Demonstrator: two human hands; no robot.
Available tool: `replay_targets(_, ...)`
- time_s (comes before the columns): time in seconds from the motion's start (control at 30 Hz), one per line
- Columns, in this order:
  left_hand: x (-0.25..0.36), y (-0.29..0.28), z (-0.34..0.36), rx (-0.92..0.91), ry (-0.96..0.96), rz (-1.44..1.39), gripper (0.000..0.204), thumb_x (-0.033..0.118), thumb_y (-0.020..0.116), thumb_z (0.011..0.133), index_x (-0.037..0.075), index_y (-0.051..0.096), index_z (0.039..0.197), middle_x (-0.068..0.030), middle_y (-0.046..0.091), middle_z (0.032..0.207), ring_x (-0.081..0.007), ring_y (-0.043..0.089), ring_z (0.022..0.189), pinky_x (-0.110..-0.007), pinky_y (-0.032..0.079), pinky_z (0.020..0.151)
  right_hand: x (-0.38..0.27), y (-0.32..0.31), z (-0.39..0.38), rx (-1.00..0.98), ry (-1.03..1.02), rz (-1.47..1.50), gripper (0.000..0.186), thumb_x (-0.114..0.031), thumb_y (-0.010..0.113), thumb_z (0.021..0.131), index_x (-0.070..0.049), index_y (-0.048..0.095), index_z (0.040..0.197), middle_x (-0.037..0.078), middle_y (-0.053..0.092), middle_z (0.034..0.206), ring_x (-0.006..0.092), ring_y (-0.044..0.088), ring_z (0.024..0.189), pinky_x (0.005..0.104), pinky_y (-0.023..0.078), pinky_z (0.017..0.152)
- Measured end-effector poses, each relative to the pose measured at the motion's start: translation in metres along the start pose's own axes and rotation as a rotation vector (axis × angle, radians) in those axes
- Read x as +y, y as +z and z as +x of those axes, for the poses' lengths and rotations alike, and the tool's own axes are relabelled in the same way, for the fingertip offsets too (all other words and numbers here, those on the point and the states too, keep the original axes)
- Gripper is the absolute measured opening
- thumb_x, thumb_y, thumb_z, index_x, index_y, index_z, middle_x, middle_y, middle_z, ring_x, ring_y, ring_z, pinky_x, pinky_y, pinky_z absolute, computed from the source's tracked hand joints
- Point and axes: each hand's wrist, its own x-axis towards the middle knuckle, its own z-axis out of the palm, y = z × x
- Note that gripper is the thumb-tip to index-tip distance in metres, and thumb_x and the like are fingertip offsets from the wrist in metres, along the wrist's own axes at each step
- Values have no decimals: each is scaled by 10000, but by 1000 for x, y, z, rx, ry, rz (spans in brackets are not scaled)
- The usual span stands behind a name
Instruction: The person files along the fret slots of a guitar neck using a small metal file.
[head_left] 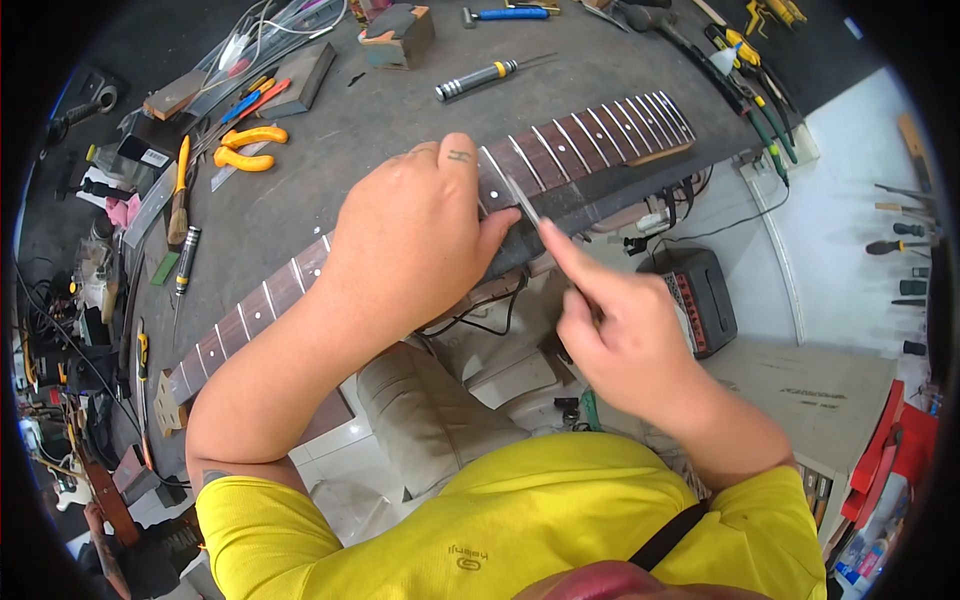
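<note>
A guitar neck (585,142) with a dark fretboard, pale metal frets and round dot inlays lies slantwise across the workbench, its far end to the upper right. My left hand (405,235) is closed over the middle of the neck, its thumb at the near edge; the fingertips on the far side are hidden. In my closed right hand (630,335) is a slim, pointed metal file (523,200), with the index finger stretched along it. The file's tip reaches the fretboard near a fret, just right of my left thumb. Its handle end is hidden in my palm.
Beyond the neck lie a screwdriver (478,80), a wooden block (397,38) and orange-handled pliers (245,150). A brush (180,195) and other tools crowd the bench's left side. Cables hang under the near edge, close to a small black amplifier (705,295).
</note>
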Motion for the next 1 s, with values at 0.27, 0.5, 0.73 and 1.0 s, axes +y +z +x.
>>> replay_targets(0.27, 1, -5, 0, -13, -7, 40, 457, 312, 871, 917, -37, 618, 1069, -232, 745, 953, -427, 770, 897, -485, 629, 772, -11, -4, 4, -56, 56, -80, 627, 6, 606, 981, -52, 594, 1606, 85, 503, 734, 63, 445, 657, 269, 444, 620)
replay_targets(0.5, 0, 0, 2, 9, -14, 8, 473, 310, 887, 910, -9, 567, 1050, -227, 707, 902, -458, 720, 861, -524, 578, 730, -19, 0, 48, -83, 189, -62, 667, 63, 580, 964, -44, 591, 1622, 11, 520, 749, 33, 456, 703, 229, 436, 653)
replay_targets(0.73, 0, -2, 0, -2, -17, 13, 481, 317, 883, 913, -12, 570, 1072, -228, 714, 925, -459, 729, 891, -532, 580, 747, -25, -9, 41, -111, 131, -115, 596, 13, 570, 992, -12, 611, 1586, 16, 481, 723, 55, 438, 675, 253, 439, 629)
replay_targets(1.0, 2, 0, -4, -15, -33, 9, 494, 323, 882, 916, -9, 576, 1116, -227, 721, 966, -462, 730, 918, -538, 580, 756, -25, -11, 29, -138, 221, -40, 583, -29, 591, 992, 3, 610, 1574, 74, 476, 728, 72, 455, 682, 294, 455, 628)
